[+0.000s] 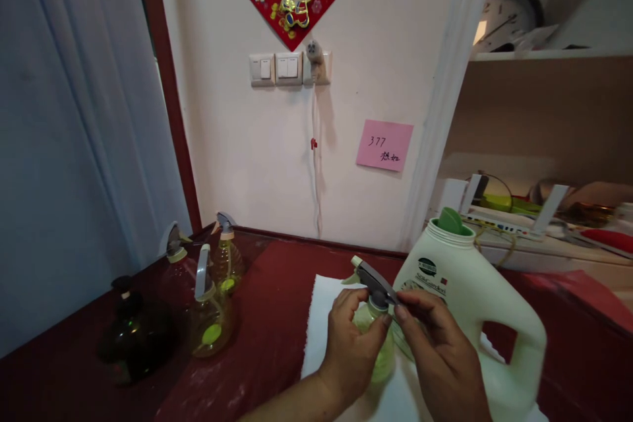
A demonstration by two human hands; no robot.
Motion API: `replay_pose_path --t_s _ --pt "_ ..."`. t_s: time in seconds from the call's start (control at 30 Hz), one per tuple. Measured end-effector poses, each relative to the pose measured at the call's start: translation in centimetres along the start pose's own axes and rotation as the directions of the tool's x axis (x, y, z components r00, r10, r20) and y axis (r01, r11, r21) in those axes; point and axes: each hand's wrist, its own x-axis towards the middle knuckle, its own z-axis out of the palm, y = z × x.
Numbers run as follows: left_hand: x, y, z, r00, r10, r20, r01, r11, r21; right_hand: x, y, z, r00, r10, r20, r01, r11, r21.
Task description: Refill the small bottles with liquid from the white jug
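Observation:
My left hand [352,341] is wrapped round the body of a small clear spray bottle [378,348] with yellow-green liquid, standing on a white cloth [324,316]. My right hand [440,349] pinches the rear of the bottle's grey trigger head [374,280], thumb and forefinger closed at its collar. Just behind my right hand stands a large white detergent jug [475,290] with a green cap [451,220] and a handle on its right side.
Three clear spray bottles [210,316] and a dark brown bottle [129,330] stand at the left on the dark red table [267,316]. The wall carries switches [277,68], a hanging cord and a pink note [384,145]. A cluttered shelf [544,224] is at the right.

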Motion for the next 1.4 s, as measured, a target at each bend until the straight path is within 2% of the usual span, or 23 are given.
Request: replay_pose_path --t_s 0.1,0.33,0.47,0.57,0.6,0.67,0.73,0.83,1.0,1.17,1.33,1.4 --pt "0.0 0.0 0.0 1.000 0.008 0.003 -0.008 1.000 0.004 0.0 0.2 0.1 1.000 -0.009 0.006 0.008 1.000 0.010" --pt "0.1 0.3 -0.1 1.000 -0.004 0.013 0.004 1.000 0.001 -0.5 2.7 0.4 0.998 0.064 0.030 -0.066 0.994 0.085" --pt "0.0 0.1 -0.2 1.000 0.008 0.021 -0.007 1.000 -0.031 -0.8 1.7 0.5 0.995 0.069 0.072 -0.075 0.994 0.078" --pt "0.0 -0.1 -0.3 0.999 0.009 0.047 -0.007 0.999 -0.042 0.4 -0.6 0.3 0.997 -0.021 0.073 0.028 0.995 -0.098" --pt "0.0 -0.2 -0.3 0.999 0.011 0.052 -0.008 0.999 -0.045 1.0 -1.5 0.3 0.992 -0.059 0.112 0.081 0.976 -0.203" --pt "0.1 -0.3 -0.3 0.998 0.017 0.055 -0.015 0.999 -0.042 2.5 -3.1 0.3 0.960 -0.094 0.264 0.190 0.911 -0.365" --pt "0.1 -0.5 -0.2 0.999 0.014 0.043 -0.013 1.000 -0.020 3.7 -4.2 0.4 0.916 -0.095 0.390 0.269 0.866 -0.422" --pt "0.2 -0.3 -0.2 1.000 0.002 0.030 -0.003 1.000 0.011 4.6 -5.0 0.7 0.887 -0.090 0.453 0.316 0.833 -0.455" --pt "0.3 0.7 0.0 1.000 -0.020 0.014 0.019 0.998 0.058 4.4 -5.1 0.7 0.891 -0.079 0.447 0.328 0.793 -0.514" --pt "0.5 1.0 0.3 0.989 -0.143 -0.035 0.142 0.989 -0.038 4.1 -4.9 0.8 0.891 -0.092 0.444 0.337 0.790 -0.512" --pt "0.1 0.6 0.1 0.997 -0.059 0.048 0.065 0.989 -0.134 3.9 -4.6 0.8 0.901 -0.123 0.417 0.344 0.788 -0.511" --pt "-0.2 0.6 0.2 0.994 -0.056 0.096 0.075 0.976 -0.204 3.8 -4.6 0.7 0.905 -0.131 0.405 0.344 0.786 -0.513"
